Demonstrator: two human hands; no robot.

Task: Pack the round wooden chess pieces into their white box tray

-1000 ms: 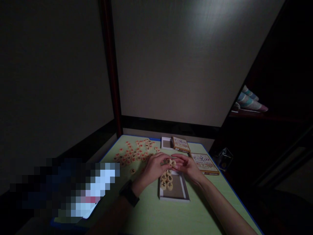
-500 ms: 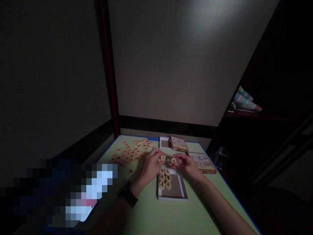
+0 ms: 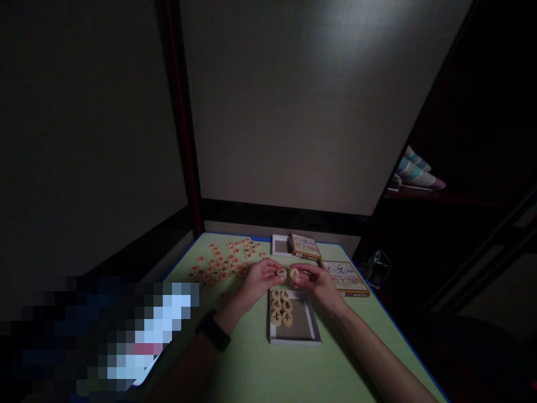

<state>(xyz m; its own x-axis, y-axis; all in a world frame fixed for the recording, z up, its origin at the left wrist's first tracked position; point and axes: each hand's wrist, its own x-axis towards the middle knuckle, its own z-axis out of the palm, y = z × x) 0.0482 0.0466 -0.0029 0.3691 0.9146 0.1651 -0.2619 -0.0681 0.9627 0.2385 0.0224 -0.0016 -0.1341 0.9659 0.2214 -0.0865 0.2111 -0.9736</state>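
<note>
Pieces (image 3: 294, 273) drew closer, one pinched in each hand (image 3: 322, 284).

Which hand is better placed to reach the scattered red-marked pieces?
Probably the left hand: it is nearer the scattered pale round red-marked pieces than the right hand. Both hold pale discs.

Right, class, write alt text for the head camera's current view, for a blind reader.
Left hand and right hand each hold a round piece near an open box holding six others; more pieces lie scattered on the green table.
</note>
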